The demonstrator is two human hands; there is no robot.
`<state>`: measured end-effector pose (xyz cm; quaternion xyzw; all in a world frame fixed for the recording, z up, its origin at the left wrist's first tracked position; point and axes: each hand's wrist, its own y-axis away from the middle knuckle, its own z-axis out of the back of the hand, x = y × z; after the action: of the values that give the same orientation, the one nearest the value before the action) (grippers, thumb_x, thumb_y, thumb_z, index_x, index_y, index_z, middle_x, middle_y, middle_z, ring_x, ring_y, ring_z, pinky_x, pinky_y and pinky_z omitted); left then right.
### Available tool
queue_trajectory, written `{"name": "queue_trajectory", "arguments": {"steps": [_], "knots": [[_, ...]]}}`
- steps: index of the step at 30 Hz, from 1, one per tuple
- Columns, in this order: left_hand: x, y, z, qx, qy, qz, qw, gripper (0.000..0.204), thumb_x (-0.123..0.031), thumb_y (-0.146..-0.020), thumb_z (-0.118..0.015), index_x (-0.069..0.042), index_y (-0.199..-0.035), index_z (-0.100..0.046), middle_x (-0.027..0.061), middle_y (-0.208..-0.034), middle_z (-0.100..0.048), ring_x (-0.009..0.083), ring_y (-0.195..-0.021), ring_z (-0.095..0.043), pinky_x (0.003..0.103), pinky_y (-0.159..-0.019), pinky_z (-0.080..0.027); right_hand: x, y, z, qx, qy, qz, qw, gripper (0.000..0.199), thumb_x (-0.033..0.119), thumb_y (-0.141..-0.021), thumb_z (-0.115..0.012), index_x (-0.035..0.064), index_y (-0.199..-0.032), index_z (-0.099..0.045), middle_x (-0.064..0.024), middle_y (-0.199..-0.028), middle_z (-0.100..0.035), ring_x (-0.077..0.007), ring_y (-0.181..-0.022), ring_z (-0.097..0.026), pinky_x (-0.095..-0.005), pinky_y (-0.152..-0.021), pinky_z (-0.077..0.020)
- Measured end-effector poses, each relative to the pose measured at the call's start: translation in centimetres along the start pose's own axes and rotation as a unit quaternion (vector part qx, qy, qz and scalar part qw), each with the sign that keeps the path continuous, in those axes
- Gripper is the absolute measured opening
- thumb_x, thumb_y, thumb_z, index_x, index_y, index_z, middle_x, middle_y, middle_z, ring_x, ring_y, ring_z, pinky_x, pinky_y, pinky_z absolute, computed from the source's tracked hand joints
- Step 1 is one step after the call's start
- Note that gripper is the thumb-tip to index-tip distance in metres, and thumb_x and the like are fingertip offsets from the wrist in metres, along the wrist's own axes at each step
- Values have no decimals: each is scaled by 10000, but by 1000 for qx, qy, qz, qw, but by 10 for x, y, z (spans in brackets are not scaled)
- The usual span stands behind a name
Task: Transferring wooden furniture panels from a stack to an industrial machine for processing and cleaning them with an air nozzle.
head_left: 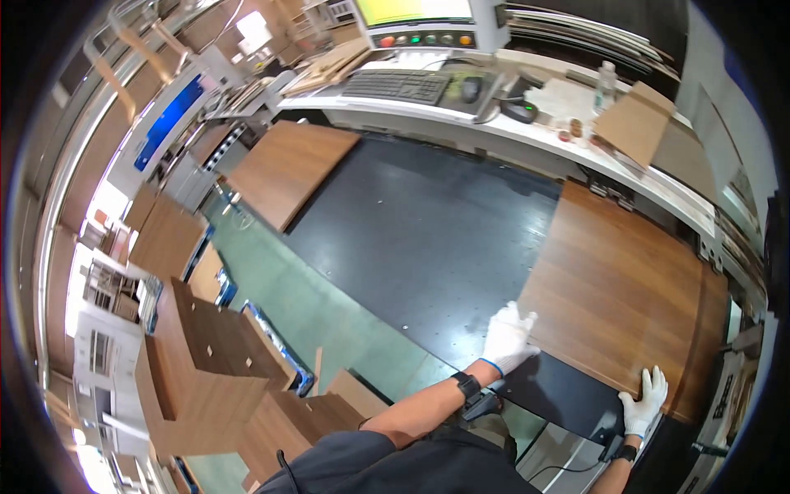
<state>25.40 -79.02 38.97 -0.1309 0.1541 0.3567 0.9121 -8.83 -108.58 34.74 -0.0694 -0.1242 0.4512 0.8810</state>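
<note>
While gloved, right hand [645, 405] on panel [617, 284].

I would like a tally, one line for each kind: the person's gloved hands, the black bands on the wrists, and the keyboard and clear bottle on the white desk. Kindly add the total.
Gloved hands: 2
Black wristbands: 2
Keyboard: 1
Clear bottle: 1
Total: 6

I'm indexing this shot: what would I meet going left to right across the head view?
Blue rectangular panel, left-side brown wooden panel, black computer keyboard, computer mouse, left gloved hand, right-side brown wooden panel with the right gloved hand at its near edge.
</note>
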Motion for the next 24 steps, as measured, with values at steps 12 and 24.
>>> {"name": "queue_trajectory", "arguments": {"steps": [12,24], "knots": [[228,172,107,76,245,103,961,324,-317,-985,-641,-124,-1231,-727,204,-994,-736,423,-900,-709,482,-817,-571,347,-61,12,144,-317,190,918,378,44,-839,-720,14,-1216,-724,-176,-1183,-744,-342,-1111,-704,-431,-1005,-542],[564,332,232,86,244,361,896,323,-370,-955,-635,-143,-1151,-754,172,-1135,-743,382,-1046,-708,447,-930,-555,830,-165,-148,332,-543,147,757,544,169,-1012,-682,27,-1505,-503,-119,-1282,-715,-173,-1050,-682,-313,-917,-569]]}}
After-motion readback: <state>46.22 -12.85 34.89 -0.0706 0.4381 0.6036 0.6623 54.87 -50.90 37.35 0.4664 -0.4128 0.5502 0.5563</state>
